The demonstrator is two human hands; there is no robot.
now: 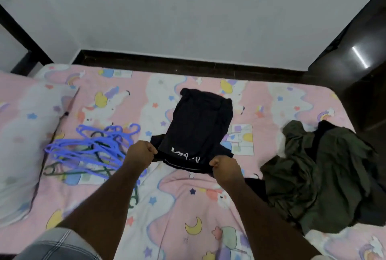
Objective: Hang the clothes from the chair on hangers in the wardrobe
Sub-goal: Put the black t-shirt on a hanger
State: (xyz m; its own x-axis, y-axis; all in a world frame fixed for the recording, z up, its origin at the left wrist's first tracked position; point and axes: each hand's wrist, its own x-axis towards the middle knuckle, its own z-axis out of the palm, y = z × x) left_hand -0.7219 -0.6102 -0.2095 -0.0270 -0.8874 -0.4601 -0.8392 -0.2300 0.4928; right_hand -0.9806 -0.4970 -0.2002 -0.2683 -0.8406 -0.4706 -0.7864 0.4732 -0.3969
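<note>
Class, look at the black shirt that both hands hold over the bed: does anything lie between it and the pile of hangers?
Nothing visible does. The left hand and right hand grip the black shirt at its near edge. The purple hangers lie on the bedsheet just left of the left hand, with only bare sheet between.

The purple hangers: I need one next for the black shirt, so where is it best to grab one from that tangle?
Take a hook at the far edge of the purple hangers. The hooks stick out free there, while the arms below cross each other and some green hangers. Reach with the left hand, which is nearest but now grips the black shirt, and lift away from the pile.
</note>
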